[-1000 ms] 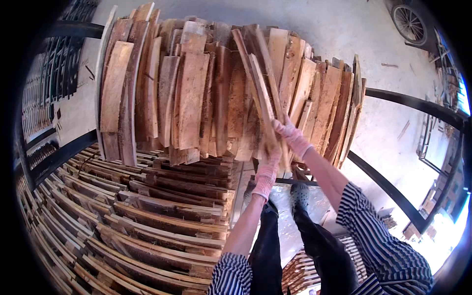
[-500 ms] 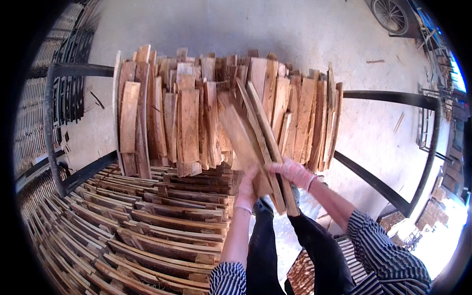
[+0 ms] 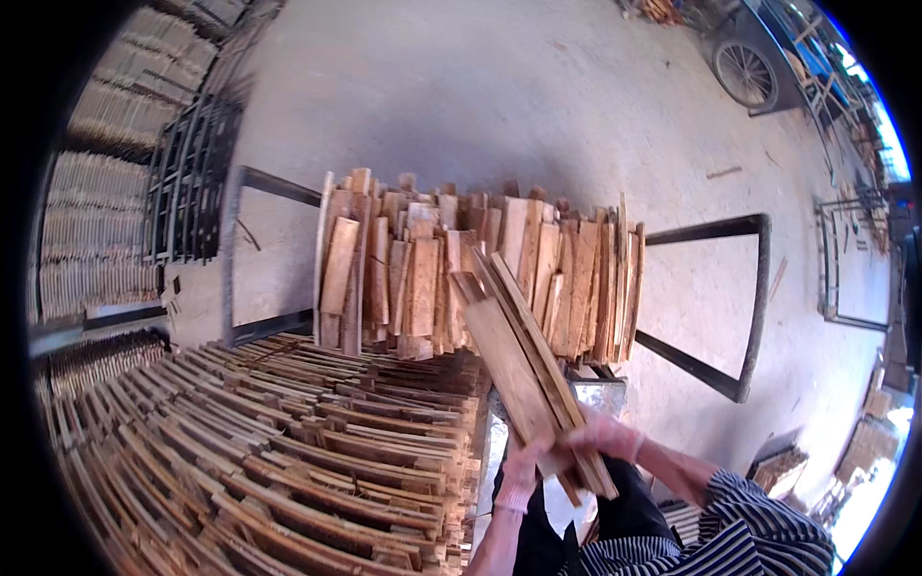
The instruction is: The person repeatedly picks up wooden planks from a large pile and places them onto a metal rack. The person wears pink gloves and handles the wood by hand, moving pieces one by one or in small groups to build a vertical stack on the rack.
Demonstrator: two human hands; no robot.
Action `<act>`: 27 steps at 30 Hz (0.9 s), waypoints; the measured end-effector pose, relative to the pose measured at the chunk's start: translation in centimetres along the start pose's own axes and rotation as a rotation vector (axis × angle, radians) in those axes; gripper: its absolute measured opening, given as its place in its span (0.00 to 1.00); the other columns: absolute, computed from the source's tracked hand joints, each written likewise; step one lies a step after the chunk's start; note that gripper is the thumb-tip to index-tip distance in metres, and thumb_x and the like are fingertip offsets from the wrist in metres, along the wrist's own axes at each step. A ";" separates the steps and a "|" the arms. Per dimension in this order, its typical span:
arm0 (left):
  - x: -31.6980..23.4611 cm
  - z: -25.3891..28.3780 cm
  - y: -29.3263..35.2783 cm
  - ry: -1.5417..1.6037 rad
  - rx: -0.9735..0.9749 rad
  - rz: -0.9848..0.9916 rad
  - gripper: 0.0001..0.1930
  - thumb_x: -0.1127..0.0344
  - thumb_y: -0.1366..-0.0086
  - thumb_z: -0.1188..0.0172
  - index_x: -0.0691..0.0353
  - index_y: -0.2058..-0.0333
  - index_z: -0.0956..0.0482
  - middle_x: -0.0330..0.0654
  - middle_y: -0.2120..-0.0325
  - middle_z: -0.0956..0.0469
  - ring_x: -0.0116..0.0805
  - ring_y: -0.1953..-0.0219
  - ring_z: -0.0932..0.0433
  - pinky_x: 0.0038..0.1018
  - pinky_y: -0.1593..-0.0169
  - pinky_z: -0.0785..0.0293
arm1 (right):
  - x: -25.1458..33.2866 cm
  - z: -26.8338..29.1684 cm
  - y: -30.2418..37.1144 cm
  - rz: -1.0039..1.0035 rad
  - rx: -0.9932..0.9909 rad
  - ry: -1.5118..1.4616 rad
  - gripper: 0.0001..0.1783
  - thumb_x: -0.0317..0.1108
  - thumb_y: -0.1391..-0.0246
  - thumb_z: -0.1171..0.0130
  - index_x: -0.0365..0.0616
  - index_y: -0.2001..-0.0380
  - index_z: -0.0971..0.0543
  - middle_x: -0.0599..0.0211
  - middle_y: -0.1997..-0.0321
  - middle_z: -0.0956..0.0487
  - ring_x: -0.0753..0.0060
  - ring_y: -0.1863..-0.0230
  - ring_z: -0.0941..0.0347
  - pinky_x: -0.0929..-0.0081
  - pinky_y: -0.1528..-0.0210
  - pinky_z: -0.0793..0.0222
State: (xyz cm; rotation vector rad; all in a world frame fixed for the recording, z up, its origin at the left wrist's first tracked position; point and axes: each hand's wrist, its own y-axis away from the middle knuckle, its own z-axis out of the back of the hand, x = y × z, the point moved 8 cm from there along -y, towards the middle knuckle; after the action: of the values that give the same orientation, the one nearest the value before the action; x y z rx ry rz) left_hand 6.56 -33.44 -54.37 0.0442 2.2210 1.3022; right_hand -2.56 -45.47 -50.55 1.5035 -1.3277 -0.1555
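Observation:
Several wooden boards (image 3: 511,357) lie together in a slanted bundle in front of my body. My left hand (image 3: 523,468), in a pale work glove, is closed on the bundle's near left side. From the right, my gloved right hand (image 3: 605,432) grips its other edge. The upper ends of the boards overlap the view of a row of upright boards (image 3: 423,278) on a dark metal frame cart (image 3: 754,278). Some fingers are hidden behind the wood.
A wide stack of layered boards (image 3: 317,461) fills the lower left. More stacked wood (image 3: 96,230) and a dark slatted rack (image 3: 197,178) stand at the far left. A spoked wheel (image 3: 745,74) is at the upper right, and wood scraps lie on the concrete floor (image 3: 432,86).
Both hands have drawn the bundle of boards toward my body, away from the row on the cart. The view has also shifted, showing more floor beyond the cart.

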 end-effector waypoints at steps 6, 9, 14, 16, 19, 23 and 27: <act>-9.8 -3.2 7.0 0.401 0.214 -0.010 0.28 0.62 0.36 0.35 0.67 0.40 0.28 0.46 0.50 0.19 0.40 0.49 0.19 0.37 0.41 0.24 | 6.2 -7.0 9.5 0.090 -0.100 0.918 0.65 0.36 0.65 0.22 0.40 0.27 0.49 0.50 0.35 0.29 0.59 0.36 0.30 0.66 0.35 0.32; -14.3 -1.8 13.4 0.339 0.239 -0.294 0.27 0.60 0.38 0.33 0.66 0.42 0.26 0.43 0.53 0.18 0.38 0.52 0.19 0.36 0.42 0.23 | 10.0 -12.7 13.2 0.287 -0.002 0.844 0.71 0.37 0.67 0.20 0.42 0.24 0.55 0.52 0.31 0.32 0.56 0.31 0.35 0.67 0.31 0.35; -20.3 -0.6 30.3 0.479 0.226 -0.588 0.27 0.58 0.42 0.29 0.67 0.48 0.21 0.47 0.54 0.18 0.41 0.50 0.20 0.39 0.43 0.23 | 16.3 -26.5 23.6 0.612 0.313 0.807 0.67 0.42 0.62 0.24 0.41 0.24 0.54 0.50 0.32 0.33 0.54 0.30 0.36 0.64 0.31 0.37; -21.0 1.9 37.3 0.543 0.145 -0.739 0.30 0.57 0.43 0.28 0.68 0.46 0.23 0.48 0.52 0.19 0.42 0.50 0.20 0.39 0.44 0.23 | 16.5 -31.2 27.7 0.844 0.385 1.044 0.64 0.51 0.59 0.28 0.39 0.25 0.50 0.46 0.34 0.31 0.49 0.31 0.34 0.63 0.34 0.35; -20.8 -0.8 41.0 0.610 0.041 -0.819 0.35 0.57 0.44 0.28 0.68 0.41 0.27 0.51 0.47 0.22 0.47 0.47 0.21 0.42 0.41 0.25 | 20.8 -33.2 31.1 0.986 0.554 1.249 0.63 0.59 0.60 0.31 0.40 0.25 0.46 0.43 0.34 0.32 0.41 0.34 0.33 0.59 0.36 0.33; -23.4 1.3 53.0 0.755 0.239 -0.958 0.44 0.52 0.46 0.28 0.67 0.35 0.36 0.55 0.43 0.25 0.53 0.43 0.24 0.47 0.36 0.29 | 17.5 -42.5 37.3 1.157 0.611 1.395 0.61 0.60 0.61 0.31 0.45 0.26 0.44 0.46 0.33 0.34 0.40 0.36 0.31 0.55 0.40 0.31; -19.5 14.2 65.4 0.735 0.048 -1.194 0.47 0.47 0.49 0.30 0.66 0.34 0.37 0.56 0.43 0.26 0.54 0.41 0.26 0.46 0.33 0.32 | 6.9 -55.5 43.2 1.237 0.797 1.332 0.54 0.57 0.55 0.33 0.49 0.27 0.41 0.48 0.37 0.31 0.41 0.41 0.29 0.54 0.41 0.31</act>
State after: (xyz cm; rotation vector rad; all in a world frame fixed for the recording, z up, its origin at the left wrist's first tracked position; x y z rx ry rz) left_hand 13.81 6.53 2.22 -1.6784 2.0882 0.5719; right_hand 10.30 -8.99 8.58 0.6766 -0.8871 1.9624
